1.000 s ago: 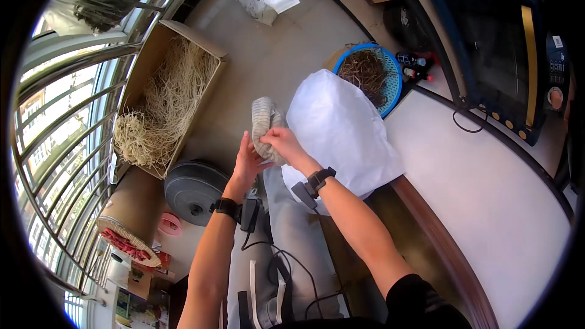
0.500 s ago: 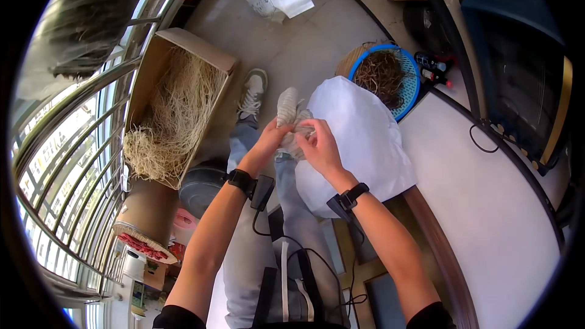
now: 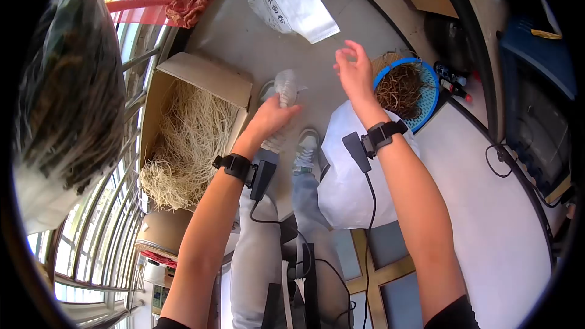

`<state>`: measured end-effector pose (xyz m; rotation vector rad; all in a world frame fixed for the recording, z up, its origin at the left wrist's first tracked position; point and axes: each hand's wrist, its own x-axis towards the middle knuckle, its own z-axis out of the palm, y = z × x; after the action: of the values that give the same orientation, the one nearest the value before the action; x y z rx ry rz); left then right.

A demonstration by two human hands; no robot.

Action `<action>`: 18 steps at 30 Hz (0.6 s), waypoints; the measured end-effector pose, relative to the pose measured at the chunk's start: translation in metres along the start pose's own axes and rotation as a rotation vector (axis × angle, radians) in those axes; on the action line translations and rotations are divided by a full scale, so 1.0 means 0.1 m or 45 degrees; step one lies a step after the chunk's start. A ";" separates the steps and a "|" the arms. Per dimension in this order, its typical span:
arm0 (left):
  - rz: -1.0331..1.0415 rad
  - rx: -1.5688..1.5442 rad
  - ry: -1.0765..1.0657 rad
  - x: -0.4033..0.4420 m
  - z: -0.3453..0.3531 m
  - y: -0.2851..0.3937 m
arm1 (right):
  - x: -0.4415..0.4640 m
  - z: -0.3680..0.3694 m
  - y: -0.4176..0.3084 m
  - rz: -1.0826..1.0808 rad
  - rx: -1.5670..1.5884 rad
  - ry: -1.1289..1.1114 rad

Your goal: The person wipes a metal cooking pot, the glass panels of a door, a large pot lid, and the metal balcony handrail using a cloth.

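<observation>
Left hand (image 3: 272,117) grips pale bundle (image 3: 286,84) right of cardboard box (image 3: 210,79).
Right hand (image 3: 355,74) empty; bundle appears soft, light, best held mid-length.

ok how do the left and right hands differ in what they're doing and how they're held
The left hand grips the pale ribbed bundle; the right hand shows nothing in its grip.
The left hand closes around its load; the right hand's fingers are loosely curled.
The left hand sits lower in the view; the right hand is higher up.
Both have a black strap at the wrist.
</observation>
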<state>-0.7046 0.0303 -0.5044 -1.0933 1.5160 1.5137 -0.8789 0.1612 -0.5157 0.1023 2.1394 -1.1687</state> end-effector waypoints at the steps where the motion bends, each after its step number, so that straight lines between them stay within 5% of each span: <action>1: -0.019 0.138 0.059 -0.02 -0.05 0.03 | 0.07 0.07 -0.09 0.017 0.033 0.029; 7: -0.038 0.367 0.133 -0.13 -0.37 0.29 | 0.27 0.24 -0.58 0.152 0.294 0.020; 10: 0.054 0.298 0.181 -0.05 -0.43 0.37 | 0.61 0.18 -0.54 0.213 -0.087 -0.213; 14: 0.039 0.341 0.153 0.02 -0.48 0.49 | 0.89 0.09 -0.39 0.083 -0.420 0.137; 18: 0.057 0.428 0.005 0.04 -0.51 0.70 | 0.91 -0.06 -0.36 0.311 -0.275 0.285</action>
<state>-0.7666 -0.0240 -0.4783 -0.8701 1.7310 1.2274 -0.9649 0.1229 -0.5427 0.4015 2.3549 -0.8119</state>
